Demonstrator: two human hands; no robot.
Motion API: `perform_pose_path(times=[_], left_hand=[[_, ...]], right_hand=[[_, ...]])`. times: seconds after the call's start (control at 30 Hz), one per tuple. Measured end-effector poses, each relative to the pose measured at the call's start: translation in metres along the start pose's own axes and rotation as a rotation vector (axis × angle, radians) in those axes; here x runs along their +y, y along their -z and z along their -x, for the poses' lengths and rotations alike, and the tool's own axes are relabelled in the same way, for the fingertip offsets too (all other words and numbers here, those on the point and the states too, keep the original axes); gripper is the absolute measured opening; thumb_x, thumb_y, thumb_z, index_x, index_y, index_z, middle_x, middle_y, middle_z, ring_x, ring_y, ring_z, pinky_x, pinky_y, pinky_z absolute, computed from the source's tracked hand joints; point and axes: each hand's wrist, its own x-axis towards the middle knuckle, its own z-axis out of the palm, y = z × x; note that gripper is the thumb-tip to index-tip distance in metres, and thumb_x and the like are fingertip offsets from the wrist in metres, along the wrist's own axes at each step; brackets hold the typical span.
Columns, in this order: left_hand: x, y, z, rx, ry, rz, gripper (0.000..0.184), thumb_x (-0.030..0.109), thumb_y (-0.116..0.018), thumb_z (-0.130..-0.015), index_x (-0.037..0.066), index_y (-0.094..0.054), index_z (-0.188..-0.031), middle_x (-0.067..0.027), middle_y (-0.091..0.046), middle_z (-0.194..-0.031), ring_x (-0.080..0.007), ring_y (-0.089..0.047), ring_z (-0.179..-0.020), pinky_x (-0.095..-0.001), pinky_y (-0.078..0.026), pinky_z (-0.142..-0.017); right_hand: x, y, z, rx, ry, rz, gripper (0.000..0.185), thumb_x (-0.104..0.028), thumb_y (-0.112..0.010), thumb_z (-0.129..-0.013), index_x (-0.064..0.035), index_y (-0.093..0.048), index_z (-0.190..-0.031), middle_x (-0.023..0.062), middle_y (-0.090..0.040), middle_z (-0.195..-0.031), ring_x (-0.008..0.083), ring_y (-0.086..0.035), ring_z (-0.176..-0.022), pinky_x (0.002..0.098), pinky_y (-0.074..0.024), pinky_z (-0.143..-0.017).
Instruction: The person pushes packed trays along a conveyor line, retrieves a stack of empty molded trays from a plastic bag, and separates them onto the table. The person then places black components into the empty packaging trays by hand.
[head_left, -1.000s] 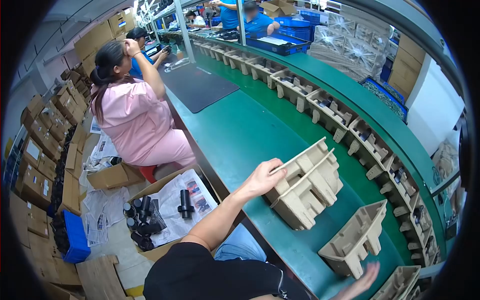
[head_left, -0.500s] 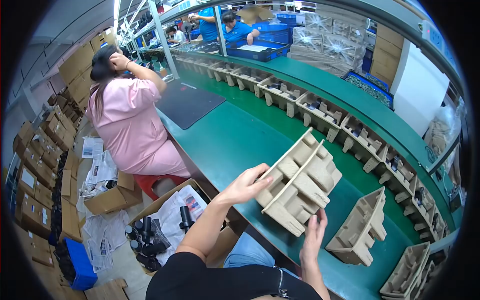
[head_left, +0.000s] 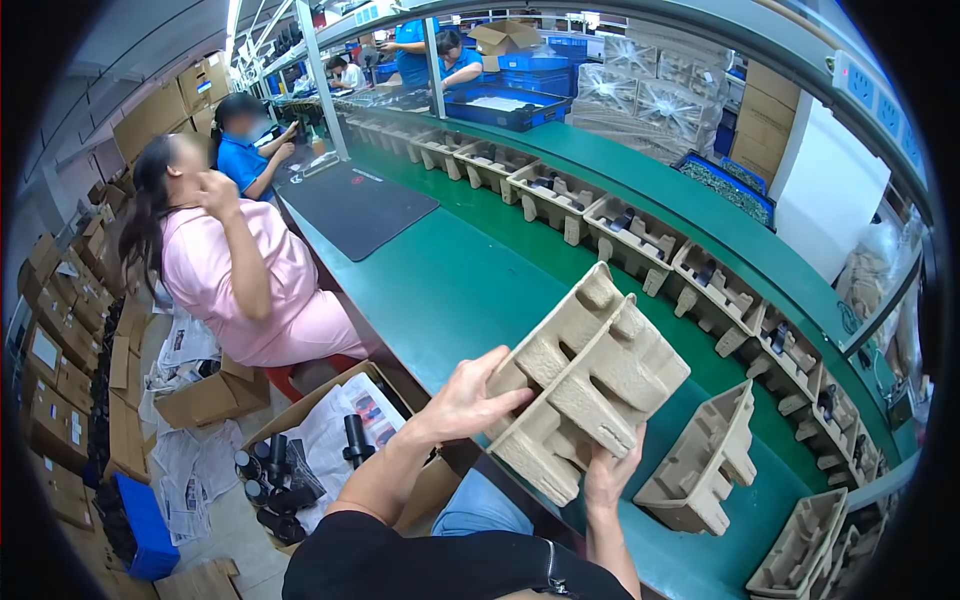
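A moulded pulp tray (head_left: 600,385) is held tilted above the green workbench, its ribs and hollows facing up toward me. My left hand (head_left: 465,400) grips its left edge, thumb pressed over the rim. Under the near right side, my right hand (head_left: 612,470) is closed around the lower edge, with part of its fingers hidden by the tray. Just right of my right hand, a second pulp tray (head_left: 690,465) rests tilted on the bench. More stacked pulp trays (head_left: 800,545) sit at the lower right.
Pulp trays holding dark parts line the green conveyor (head_left: 490,235). A black mat (head_left: 355,210) lies on the bench (head_left: 440,290). Beside me stands an open carton (head_left: 290,415) with black cylindrical parts. A person in pink (head_left: 250,270) sits at left; co-workers in blue are farther back.
The held tray has come slightly closer and turned, and my right hand has shifted further under it. The person in pink has leaned back, revealing a co-worker in blue behind.
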Motion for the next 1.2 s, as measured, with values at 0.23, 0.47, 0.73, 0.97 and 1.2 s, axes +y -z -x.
perform_pose_path(times=[0.23,0.47,0.73,0.97,1.2], left_hand=[[-0.011,0.011,-0.004,0.044,-0.051,0.042,0.042,0.009,-0.066,-0.082,-0.005,-0.05,-0.118,-0.0102,-0.058,-0.112,-0.0131,-0.052,-0.103,-0.029,-0.041,-0.091],[-0.006,0.029,0.002,-0.024,-0.227,0.301,0.046,0.017,-0.058,-0.089,-0.003,-0.04,-0.127,-0.0126,-0.048,-0.126,-0.0187,-0.048,-0.112,-0.0334,-0.036,-0.097],[-0.137,-0.032,0.007,0.418,-0.238,0.021,0.029,0.023,-0.056,-0.091,0.001,-0.051,-0.11,-0.0107,-0.056,-0.091,-0.0169,-0.053,-0.085,-0.0307,-0.042,-0.076],[-0.102,-0.017,-0.011,0.521,-0.261,0.061,0.029,0.024,-0.056,-0.091,0.001,-0.049,-0.075,-0.0067,-0.042,-0.057,-0.0133,-0.037,-0.054,-0.0323,-0.031,-0.048],[-0.115,-0.006,-0.006,0.599,-0.109,-0.067,0.033,0.031,-0.052,-0.094,0.002,-0.05,-0.079,-0.0012,-0.045,-0.062,-0.0115,-0.038,-0.058,-0.0288,-0.032,-0.05]], right_hand=[[-0.01,-0.014,-0.005,-0.074,-0.084,-0.058,0.034,-0.005,-0.062,-0.076,0.0035,-0.047,-0.106,0.0153,-0.058,-0.099,0.0186,-0.056,-0.095,0.0315,-0.0436,-0.082],[0.055,-0.03,-0.01,0.092,-0.249,-0.31,0.04,-0.017,-0.06,-0.085,0.0042,-0.049,-0.116,0.0158,-0.059,-0.106,0.0193,-0.055,-0.099,0.0315,-0.0413,-0.087],[0.062,-0.03,-0.027,-0.002,-0.379,-0.27,0.046,-0.032,-0.051,-0.092,0.0029,-0.05,-0.122,0.0117,-0.056,-0.114,0.0192,-0.052,-0.102,0.03,-0.04,-0.089],[0.044,-0.04,-0.025,-0.053,-0.542,-0.399,0.049,-0.035,-0.05,-0.093,0.0039,-0.049,-0.123,0.0129,-0.056,-0.115,0.0187,-0.053,-0.101,0.0305,-0.0404,-0.089],[0.056,-0.047,-0.023,-0.069,-0.493,-0.329,0.05,-0.036,-0.049,-0.093,0.0028,-0.047,-0.125,0.0123,-0.055,-0.115,0.0204,-0.052,-0.104,0.0321,-0.0403,-0.09]])
